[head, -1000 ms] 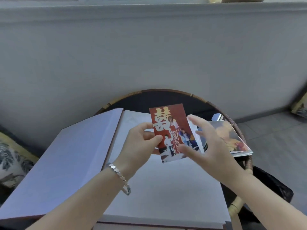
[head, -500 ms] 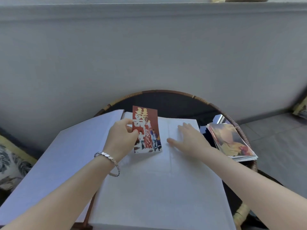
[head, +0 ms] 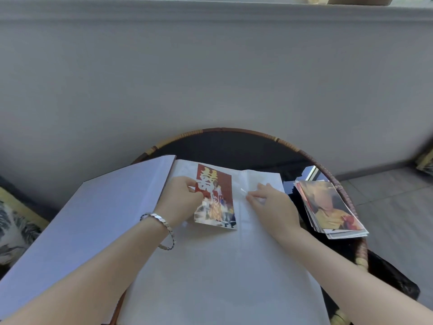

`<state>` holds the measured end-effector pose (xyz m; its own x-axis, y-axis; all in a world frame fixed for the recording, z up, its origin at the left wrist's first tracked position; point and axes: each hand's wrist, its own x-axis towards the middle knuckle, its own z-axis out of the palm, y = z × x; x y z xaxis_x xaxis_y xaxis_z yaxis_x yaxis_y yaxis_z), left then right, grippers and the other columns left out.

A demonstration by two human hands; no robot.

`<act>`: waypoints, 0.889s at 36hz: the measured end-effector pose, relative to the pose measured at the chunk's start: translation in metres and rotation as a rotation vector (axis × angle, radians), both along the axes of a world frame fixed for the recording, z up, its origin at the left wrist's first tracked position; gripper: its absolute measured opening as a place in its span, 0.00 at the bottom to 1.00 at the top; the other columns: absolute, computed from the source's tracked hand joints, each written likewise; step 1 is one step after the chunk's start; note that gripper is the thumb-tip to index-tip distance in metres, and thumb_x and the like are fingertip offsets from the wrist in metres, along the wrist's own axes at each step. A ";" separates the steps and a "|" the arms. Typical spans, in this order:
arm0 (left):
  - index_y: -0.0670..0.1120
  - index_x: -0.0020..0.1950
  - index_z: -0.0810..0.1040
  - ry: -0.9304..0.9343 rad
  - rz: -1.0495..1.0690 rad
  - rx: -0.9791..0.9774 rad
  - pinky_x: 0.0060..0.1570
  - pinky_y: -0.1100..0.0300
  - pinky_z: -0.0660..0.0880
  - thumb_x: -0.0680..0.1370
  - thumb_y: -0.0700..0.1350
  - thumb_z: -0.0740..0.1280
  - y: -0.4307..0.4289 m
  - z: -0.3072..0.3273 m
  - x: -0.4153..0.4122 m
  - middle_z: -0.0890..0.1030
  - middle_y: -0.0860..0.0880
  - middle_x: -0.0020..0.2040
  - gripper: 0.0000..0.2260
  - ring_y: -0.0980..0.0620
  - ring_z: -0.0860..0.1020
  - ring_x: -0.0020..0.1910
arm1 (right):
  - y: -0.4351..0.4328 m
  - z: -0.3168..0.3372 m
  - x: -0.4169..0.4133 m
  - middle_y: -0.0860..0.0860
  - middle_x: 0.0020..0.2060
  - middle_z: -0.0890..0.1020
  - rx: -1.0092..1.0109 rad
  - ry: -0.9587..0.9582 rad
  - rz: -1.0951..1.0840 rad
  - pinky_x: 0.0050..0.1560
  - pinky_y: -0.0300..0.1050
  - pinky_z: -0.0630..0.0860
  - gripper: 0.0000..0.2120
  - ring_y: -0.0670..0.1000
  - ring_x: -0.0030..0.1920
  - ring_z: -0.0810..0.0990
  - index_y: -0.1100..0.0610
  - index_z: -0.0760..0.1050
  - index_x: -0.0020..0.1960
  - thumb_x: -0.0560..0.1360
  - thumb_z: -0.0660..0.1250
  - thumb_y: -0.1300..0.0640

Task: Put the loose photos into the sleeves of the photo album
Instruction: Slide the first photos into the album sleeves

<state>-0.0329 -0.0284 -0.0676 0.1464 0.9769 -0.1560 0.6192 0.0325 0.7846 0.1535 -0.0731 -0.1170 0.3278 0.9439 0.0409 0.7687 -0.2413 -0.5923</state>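
Note:
The open photo album (head: 218,275) lies on a round table, its left leaf (head: 93,219) raised. My left hand (head: 184,199) pinches the left edge of a red photo with a gold character (head: 216,195), held upright on the top of the right page. The photo's lower half looks glossy, as if under clear film. My right hand (head: 273,205) lies just right of it and pinches a lifted edge of the clear sleeve (head: 243,190). A stack of loose photos (head: 332,209) sits at the table's right edge.
The dark round table has a rattan rim (head: 234,130) and stands against a grey wall (head: 210,78). A patterned cushion (head: 11,227) shows at the far left. Grey floor tiles (head: 396,207) lie to the right.
The photo has come down from the air onto the top of the right page, carried by my left hand. My right hand let go of it and now pinches the sleeve's edge.

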 end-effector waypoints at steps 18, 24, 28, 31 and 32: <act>0.48 0.54 0.73 -0.024 0.056 -0.031 0.37 0.58 0.79 0.79 0.42 0.63 0.004 -0.009 -0.008 0.81 0.46 0.54 0.05 0.49 0.81 0.47 | 0.001 -0.014 -0.004 0.47 0.70 0.68 0.052 0.089 -0.052 0.71 0.50 0.57 0.13 0.47 0.73 0.58 0.46 0.80 0.56 0.74 0.67 0.46; 0.48 0.53 0.72 -0.046 0.049 -0.036 0.30 0.66 0.76 0.79 0.42 0.63 0.005 -0.010 -0.009 0.81 0.46 0.53 0.04 0.52 0.80 0.42 | -0.002 -0.011 -0.007 0.47 0.69 0.71 0.102 0.190 -0.103 0.69 0.48 0.57 0.07 0.46 0.72 0.60 0.48 0.83 0.50 0.74 0.68 0.50; 0.45 0.59 0.75 -0.035 0.018 -0.036 0.28 0.69 0.74 0.79 0.41 0.63 0.005 -0.009 -0.007 0.81 0.46 0.53 0.09 0.53 0.80 0.42 | -0.001 -0.007 -0.003 0.49 0.68 0.71 0.091 0.146 -0.078 0.68 0.46 0.58 0.06 0.47 0.72 0.62 0.49 0.83 0.47 0.75 0.67 0.52; 0.44 0.59 0.75 -0.027 0.010 -0.044 0.31 0.65 0.77 0.79 0.42 0.63 0.005 -0.008 -0.008 0.81 0.47 0.48 0.09 0.53 0.80 0.40 | 0.003 -0.008 0.000 0.48 0.68 0.72 0.111 0.041 -0.062 0.66 0.46 0.60 0.06 0.48 0.69 0.66 0.50 0.83 0.46 0.74 0.67 0.53; 0.45 0.58 0.74 -0.023 0.010 -0.046 0.33 0.62 0.79 0.79 0.42 0.63 0.005 -0.008 -0.009 0.80 0.47 0.48 0.08 0.52 0.81 0.40 | 0.003 -0.010 0.000 0.48 0.67 0.73 0.132 0.013 -0.035 0.66 0.45 0.60 0.06 0.49 0.69 0.67 0.52 0.83 0.45 0.75 0.67 0.55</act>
<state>-0.0418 -0.0235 -0.0760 0.1410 0.9702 -0.1969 0.6002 0.0744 0.7964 0.1539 -0.0700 -0.1267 0.3618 0.9185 0.1597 0.7535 -0.1872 -0.6302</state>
